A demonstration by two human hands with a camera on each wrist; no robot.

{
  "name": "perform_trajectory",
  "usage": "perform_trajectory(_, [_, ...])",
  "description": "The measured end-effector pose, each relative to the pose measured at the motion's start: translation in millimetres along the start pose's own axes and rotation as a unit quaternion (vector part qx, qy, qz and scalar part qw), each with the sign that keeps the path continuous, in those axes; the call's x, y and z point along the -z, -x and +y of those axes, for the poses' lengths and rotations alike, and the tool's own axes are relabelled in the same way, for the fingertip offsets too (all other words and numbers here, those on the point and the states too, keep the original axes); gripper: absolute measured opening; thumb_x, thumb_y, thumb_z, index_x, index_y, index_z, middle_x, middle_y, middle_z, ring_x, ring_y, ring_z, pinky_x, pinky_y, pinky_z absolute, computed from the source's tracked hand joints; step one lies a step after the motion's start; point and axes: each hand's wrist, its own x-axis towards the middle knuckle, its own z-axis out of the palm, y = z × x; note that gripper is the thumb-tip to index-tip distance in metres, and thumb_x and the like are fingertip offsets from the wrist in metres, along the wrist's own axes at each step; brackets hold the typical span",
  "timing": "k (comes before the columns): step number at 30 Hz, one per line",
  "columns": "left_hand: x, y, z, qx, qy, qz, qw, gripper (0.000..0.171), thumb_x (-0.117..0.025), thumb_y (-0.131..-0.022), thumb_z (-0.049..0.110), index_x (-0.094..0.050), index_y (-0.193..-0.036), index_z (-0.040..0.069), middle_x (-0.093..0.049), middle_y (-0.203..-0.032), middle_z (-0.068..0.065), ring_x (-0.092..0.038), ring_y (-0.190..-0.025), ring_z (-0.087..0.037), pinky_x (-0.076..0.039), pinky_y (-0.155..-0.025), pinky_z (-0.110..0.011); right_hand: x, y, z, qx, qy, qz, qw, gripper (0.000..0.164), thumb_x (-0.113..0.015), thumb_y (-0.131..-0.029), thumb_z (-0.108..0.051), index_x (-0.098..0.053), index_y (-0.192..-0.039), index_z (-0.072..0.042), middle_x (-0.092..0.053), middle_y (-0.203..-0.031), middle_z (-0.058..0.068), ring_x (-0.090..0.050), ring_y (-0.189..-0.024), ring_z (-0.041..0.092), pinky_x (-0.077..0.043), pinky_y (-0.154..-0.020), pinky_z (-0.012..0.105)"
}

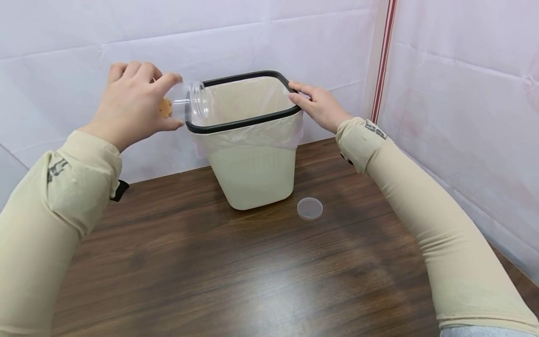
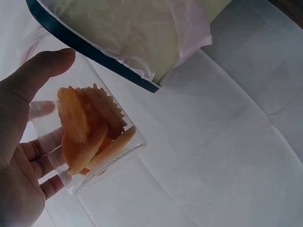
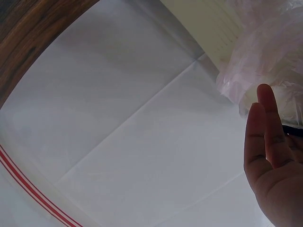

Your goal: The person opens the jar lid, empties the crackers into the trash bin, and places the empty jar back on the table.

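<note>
The pale bin (image 1: 254, 175) stood on the dark wooden table (image 1: 210, 271), its black rim (image 1: 240, 124) running over a thin pinkish liner (image 1: 269, 135) that hung down outside the bin. At the bin's left side the person's left hand (image 1: 134, 96) gripped a clear jar (image 1: 180, 99), thumb on one side and fingers curled round the other. The jar was tipped over sideways, its uncovered mouth at the bin's left rim and facing the bin's opening; whether it touched the rim could not be told. Orange slices (image 2: 90, 123), some with ridged edges, lay inside near the jar's base, outside the bin.

The right hand (image 1: 317, 103) rested at the bin's right corner, thumb and forefinger touching the rim, while the right wrist view showed two fingers stretched out straight beside the liner. A round clear lid (image 1: 309, 208) lay flat on the table, near the bin's front right corner. Behind the bin hung a white wall covering (image 1: 63, 28), with a red-striped band (image 1: 384, 61) upright to the bin's right.
</note>
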Motion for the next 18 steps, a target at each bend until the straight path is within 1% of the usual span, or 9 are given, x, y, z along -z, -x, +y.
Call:
perform_trajectory(6, [-0.2,-2.4,0.7,-0.012,-0.015,-0.002,0.9998,0.073,-0.083,-0.069,0.025,-0.049,-0.131,0.008,-0.051,-0.112,-0.026,-0.043,-0.108,-0.047,-0.026,-0.099,-0.058,0.6,0.3,0.5,0.001,0.006,-0.003,1.0,0.056,-0.04,-0.1,-0.042,-0.036,-0.149,-0.015,-0.033,-0.156,0.0,-0.034,-0.143,0.025,-0.031,-0.115,0.04])
perform_trajectory(18, [0.6,-7.1,2.8,-0.045,-0.042,0.013,0.998,0.071,-0.084,-0.066,0.022,-0.051,-0.127,0.008,-0.052,-0.11,-0.027,-0.046,-0.105,-0.047,-0.029,-0.097,-0.057,-0.3,-1.1,0.4,0.0,0.018,0.0,1.0,0.056,-0.041,-0.1,-0.043,-0.037,-0.149,-0.015,-0.034,-0.156,-0.001,-0.036,-0.142,0.023,-0.031,-0.116,0.038])
